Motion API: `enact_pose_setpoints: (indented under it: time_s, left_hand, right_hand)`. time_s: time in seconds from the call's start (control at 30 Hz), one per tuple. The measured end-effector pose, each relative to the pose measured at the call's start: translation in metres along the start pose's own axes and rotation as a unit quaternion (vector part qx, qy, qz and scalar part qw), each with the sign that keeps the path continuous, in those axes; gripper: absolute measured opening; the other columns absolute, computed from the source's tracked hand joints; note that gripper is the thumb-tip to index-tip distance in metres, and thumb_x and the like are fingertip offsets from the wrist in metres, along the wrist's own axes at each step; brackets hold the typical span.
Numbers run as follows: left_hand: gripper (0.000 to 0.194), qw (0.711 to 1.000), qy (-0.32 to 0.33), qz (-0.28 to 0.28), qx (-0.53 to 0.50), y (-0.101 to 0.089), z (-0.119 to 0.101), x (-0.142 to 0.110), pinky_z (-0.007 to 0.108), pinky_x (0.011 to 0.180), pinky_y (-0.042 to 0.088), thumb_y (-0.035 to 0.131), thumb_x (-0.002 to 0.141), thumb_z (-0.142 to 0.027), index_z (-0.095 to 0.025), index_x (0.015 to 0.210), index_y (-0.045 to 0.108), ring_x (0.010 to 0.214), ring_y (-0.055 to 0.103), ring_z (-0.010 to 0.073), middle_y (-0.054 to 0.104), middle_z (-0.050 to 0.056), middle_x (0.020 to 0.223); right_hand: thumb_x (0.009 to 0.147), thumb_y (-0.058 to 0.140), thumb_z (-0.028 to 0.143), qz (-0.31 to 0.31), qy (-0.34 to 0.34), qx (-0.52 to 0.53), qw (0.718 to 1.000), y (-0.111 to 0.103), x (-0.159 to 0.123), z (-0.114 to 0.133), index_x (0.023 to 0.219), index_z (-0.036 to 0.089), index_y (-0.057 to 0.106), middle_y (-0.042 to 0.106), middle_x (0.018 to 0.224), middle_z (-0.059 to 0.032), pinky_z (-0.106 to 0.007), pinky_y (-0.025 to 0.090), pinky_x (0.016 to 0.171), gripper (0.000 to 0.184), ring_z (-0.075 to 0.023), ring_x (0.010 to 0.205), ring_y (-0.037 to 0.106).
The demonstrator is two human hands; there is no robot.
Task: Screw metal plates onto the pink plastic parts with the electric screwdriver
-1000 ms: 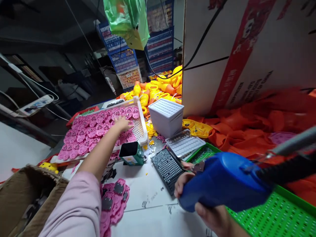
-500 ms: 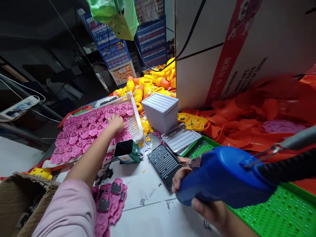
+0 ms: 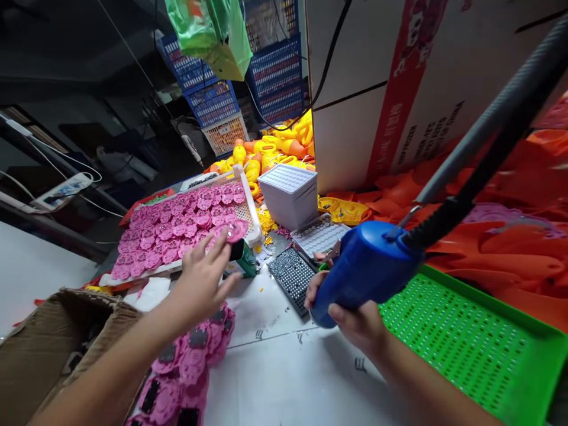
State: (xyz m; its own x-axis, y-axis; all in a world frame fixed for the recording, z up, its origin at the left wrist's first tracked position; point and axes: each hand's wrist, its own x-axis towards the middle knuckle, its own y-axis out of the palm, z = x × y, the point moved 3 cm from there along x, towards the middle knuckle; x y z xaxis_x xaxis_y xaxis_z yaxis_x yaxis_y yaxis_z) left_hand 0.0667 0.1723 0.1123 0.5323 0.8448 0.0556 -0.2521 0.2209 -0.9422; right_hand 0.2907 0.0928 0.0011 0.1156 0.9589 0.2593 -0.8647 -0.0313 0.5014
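Observation:
My left hand [image 3: 206, 269] is over the near edge of the white crate, pinching a pink plastic part [image 3: 235, 231] at its fingertips above a dark green container [image 3: 243, 260]. My right hand [image 3: 350, 316] is closed around a blue power screwdriver [image 3: 364, 272], whose cord and spring hanger run up to the right. Its tip is hidden by the body and fingers. Just left of it lies a black tray of small metal screws [image 3: 290, 278]. Rows of similar pink parts [image 3: 177, 225] fill the white crate [image 3: 252, 207]. Nearer me are stacked pink parts with black pieces [image 3: 193, 361].
A green perforated tray [image 3: 465, 337] lies to the right beside orange plastic pieces [image 3: 510, 254]. A grey-white stack of trays [image 3: 288, 198] stands at the back near yellow toy parts [image 3: 266, 154]. An open cardboard box [image 3: 53, 355] is at left; a large carton [image 3: 355, 100] stands behind.
My left hand has come back from the crate toward me with a pink part. My right hand has tilted the screwdriver more upright and drawn it slightly left.

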Motion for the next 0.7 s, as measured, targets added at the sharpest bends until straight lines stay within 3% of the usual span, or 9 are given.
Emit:
enact_pose_setpoints:
  time_s: [0.07, 0.13, 0.27, 0.33, 0.4, 0.53, 0.7]
  left_hand:
    - [0.050, 0.997, 0.065, -0.041, 0.001, 0.004, -0.021, -0.034, 0.057, 0.102, 0.039, 0.041, 0.097, -0.048, -0.018, 0.134, 0.057, 0.138, 0.037, 0.0395, 0.039, 0.016, 0.155]
    - [0.049, 0.993, 0.112, -0.032, 0.002, 0.014, -0.041, -0.059, 0.055, 0.099, 0.042, 0.042, 0.097, -0.046, -0.018, 0.134, 0.058, 0.135, 0.042, 0.0395, 0.042, 0.016, 0.153]
    - [0.052, 0.979, 0.161, 0.122, -0.033, 0.038, -0.077, -0.086, 0.056, 0.102, 0.042, 0.044, 0.097, -0.048, -0.018, 0.137, 0.057, 0.137, 0.041, 0.0407, 0.038, 0.014, 0.155]
    - [0.055, 0.964, 0.161, 0.206, -0.051, 0.049, -0.090, -0.094, 0.058, 0.106, 0.039, 0.044, 0.097, -0.050, -0.017, 0.140, 0.054, 0.141, 0.037, 0.0407, 0.033, 0.013, 0.157]
    - [0.057, 0.954, 0.152, 0.253, -0.061, 0.057, -0.098, -0.100, 0.059, 0.109, 0.037, 0.045, 0.098, -0.050, -0.015, 0.143, 0.051, 0.144, 0.032, 0.0406, 0.028, 0.013, 0.159]
    - [0.055, 0.952, 0.149, 0.256, -0.076, 0.067, -0.101, -0.103, 0.059, 0.110, 0.038, 0.049, 0.097, -0.042, -0.009, 0.141, 0.052, 0.143, 0.033, 0.0412, 0.032, 0.015, 0.156]
    - [0.039, 0.955, 0.183, 0.206, -0.111, 0.075, -0.097, -0.101, 0.057, 0.103, 0.046, 0.050, 0.095, -0.024, -0.008, 0.129, 0.062, 0.136, 0.045, 0.0406, 0.051, 0.019, 0.145]
  right_hand:
    - [0.065, 0.078, 0.054, -0.006, 0.000, 0.001, 1.000, 0.001, 0.000, 0.002, 0.083, 0.020, 0.065, 0.065, 0.071, -0.0043, -0.035, 0.055, 0.056, 0.041, -0.0183, 0.061, 0.064]
    - [0.064, 0.080, 0.053, -0.016, 0.000, 0.001, 1.000, 0.003, 0.000, 0.004, 0.080, 0.020, 0.065, 0.065, 0.069, -0.0037, -0.034, 0.054, 0.055, 0.040, -0.0177, 0.060, 0.064]
    - [0.058, 0.083, 0.054, -0.036, 0.002, -0.001, 0.999, 0.004, 0.003, 0.006, 0.073, 0.019, 0.065, 0.065, 0.066, -0.0033, -0.033, 0.054, 0.052, 0.042, -0.0175, 0.056, 0.064]
    - [0.055, 0.084, 0.055, -0.044, 0.005, -0.001, 0.999, 0.005, 0.004, 0.006, 0.069, 0.018, 0.065, 0.065, 0.063, -0.0035, -0.032, 0.053, 0.047, 0.044, -0.0170, 0.053, 0.062]
    - [0.053, 0.085, 0.055, -0.053, 0.003, 0.002, 0.999, 0.005, 0.005, 0.008, 0.070, 0.018, 0.065, 0.064, 0.062, -0.0029, -0.030, 0.052, 0.044, 0.045, -0.0167, 0.051, 0.062]
    - [0.053, 0.086, 0.052, -0.067, -0.008, 0.011, 0.998, 0.006, 0.007, 0.012, 0.077, 0.019, 0.065, 0.065, 0.061, -0.0011, -0.029, 0.051, 0.040, 0.046, -0.0173, 0.049, 0.063]
    - [0.053, 0.087, 0.052, -0.062, -0.019, 0.015, 0.998, 0.008, 0.007, 0.012, 0.066, 0.017, 0.064, 0.065, 0.059, -0.0019, -0.029, 0.051, 0.039, 0.044, -0.0169, 0.048, 0.064]
